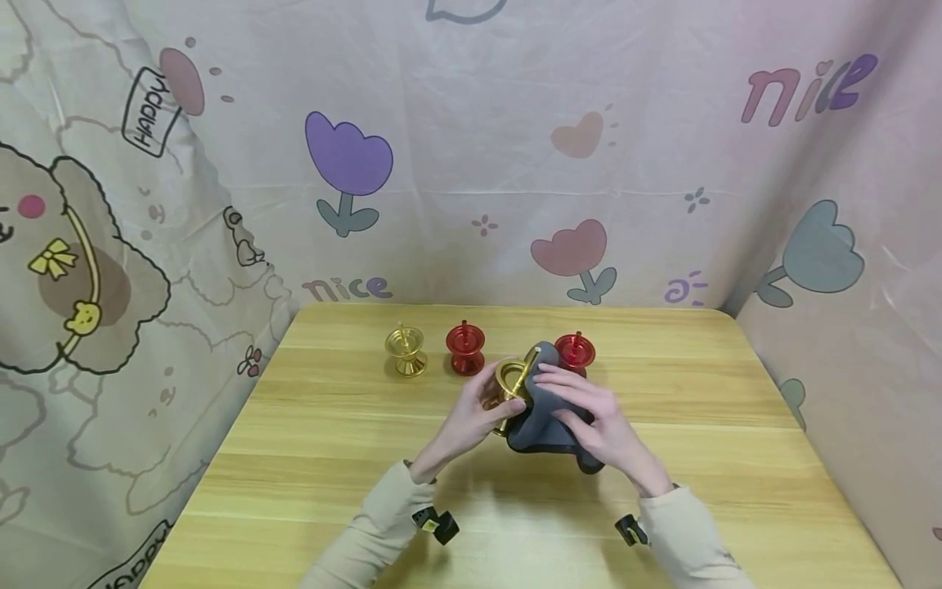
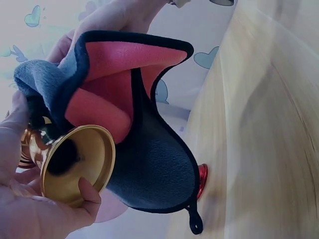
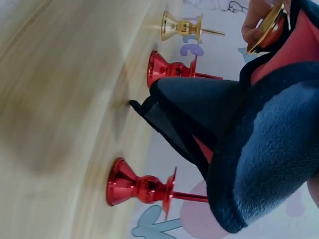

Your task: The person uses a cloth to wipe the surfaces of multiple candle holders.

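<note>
Candleholder point(image 2: 88, 158) looks stiff, slick, best held by its stem; left fingers point(image 2: 89, 198) curl round it, right fingers point(image 1: 581, 394) pinch soft grey cloth point(image 1: 550, 424).

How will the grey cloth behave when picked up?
Likely floppy: the grey cloth sags into loose folds. Probably easy to grip, since its surface looks fuzzy rather than slick. The small loop hanging off its edge might snag.

Curtained booth — printed cloth point(image 1: 456, 106) behind and beside a wooden table point(image 1: 294, 458).
</note>
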### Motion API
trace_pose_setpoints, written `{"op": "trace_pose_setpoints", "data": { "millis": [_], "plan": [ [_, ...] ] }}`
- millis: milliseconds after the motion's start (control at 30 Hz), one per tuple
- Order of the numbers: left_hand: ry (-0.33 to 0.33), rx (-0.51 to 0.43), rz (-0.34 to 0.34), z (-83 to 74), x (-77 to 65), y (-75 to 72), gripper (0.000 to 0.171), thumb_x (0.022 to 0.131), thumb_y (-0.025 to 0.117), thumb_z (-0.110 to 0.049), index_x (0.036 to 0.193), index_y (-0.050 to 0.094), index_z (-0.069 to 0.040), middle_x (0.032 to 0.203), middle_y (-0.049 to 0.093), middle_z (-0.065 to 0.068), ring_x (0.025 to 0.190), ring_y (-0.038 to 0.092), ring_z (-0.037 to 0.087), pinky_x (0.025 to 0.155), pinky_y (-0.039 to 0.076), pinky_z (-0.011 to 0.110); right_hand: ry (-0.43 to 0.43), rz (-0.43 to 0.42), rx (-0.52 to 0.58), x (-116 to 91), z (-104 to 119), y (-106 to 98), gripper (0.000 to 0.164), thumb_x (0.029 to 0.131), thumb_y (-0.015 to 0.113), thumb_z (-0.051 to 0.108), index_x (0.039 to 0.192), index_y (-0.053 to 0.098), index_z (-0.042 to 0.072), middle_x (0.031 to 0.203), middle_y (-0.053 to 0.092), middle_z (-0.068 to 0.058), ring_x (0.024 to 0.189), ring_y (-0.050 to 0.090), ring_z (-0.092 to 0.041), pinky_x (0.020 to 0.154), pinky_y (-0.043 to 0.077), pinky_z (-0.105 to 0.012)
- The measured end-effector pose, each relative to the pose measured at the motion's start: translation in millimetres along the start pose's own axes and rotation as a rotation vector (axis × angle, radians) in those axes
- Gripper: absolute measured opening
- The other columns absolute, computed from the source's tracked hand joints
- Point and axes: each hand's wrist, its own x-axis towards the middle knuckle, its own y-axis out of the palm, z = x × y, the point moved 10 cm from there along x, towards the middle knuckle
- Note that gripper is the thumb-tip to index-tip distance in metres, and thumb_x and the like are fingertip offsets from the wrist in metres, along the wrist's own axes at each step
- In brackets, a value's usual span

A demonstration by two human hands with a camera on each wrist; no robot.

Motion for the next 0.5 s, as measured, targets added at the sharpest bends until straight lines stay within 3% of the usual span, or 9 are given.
{"op": "trace_pose_setpoints", "data": {
  "millis": [167, 333, 400, 500],
  "plan": [
    [0.006, -0.004, 0.002, -2.0, -1.3, 0.4, 0.060, 0.095, 0.068, -0.013, 0.148, 0.042, 0.001, 0.139, 0.058, 0.028, 0.123, 0.061, 0.033, 0.097, 0.053, 0.023, -0.122, 0.008, -0.131, 5.4, 18.5, 4.6, 0.026, 0.097, 0.063, 0.002, 0.122, 0.068, -0.003, 0.121, 0.069, -0.019, 0.130, 0.060, -0.028, 0.116, 0.042, -0.023],
    [0.026, -0.005, 0.011, -2.7, -3.0, 1.6, 0.062, 0.095, 0.068, -0.011, 0.148, 0.040, 0.004, 0.140, 0.057, 0.029, 0.125, 0.059, 0.037, 0.097, 0.053, 0.022, -0.162, 0.022, -0.222, 6.9, 27.4, 8.2, 0.031, 0.106, 0.049, 0.018, 0.120, 0.069, -0.001, 0.117, 0.070, -0.018, 0.121, 0.063, -0.031, 0.116, 0.041, -0.021],
    [0.047, -0.001, 0.006, -3.5, -3.7, 1.4, 0.062, 0.094, 0.068, -0.011, 0.148, 0.040, 0.005, 0.140, 0.057, 0.030, 0.124, 0.060, 0.032, 0.097, 0.052, 0.021, -0.169, 0.023, -0.244, 7.2, 29.5, 8.7, 0.031, 0.106, 0.049, 0.019, 0.120, 0.070, 0.000, 0.117, 0.070, -0.017, 0.118, 0.064, -0.032, 0.116, 0.041, -0.022],
    [0.080, -0.011, -0.002, -4.9, -5.1, 1.0, 0.064, 0.093, 0.069, -0.017, 0.147, 0.042, 0.004, 0.139, 0.057, 0.030, 0.122, 0.061, 0.013, 0.098, 0.052, 0.020, -0.196, 0.022, -0.241, 8.2, 32.5, 8.4, 0.029, 0.105, 0.051, 0.017, 0.118, 0.070, -0.001, 0.116, 0.070, -0.017, 0.116, 0.064, -0.032, 0.116, 0.042, -0.023]
  ]
}}
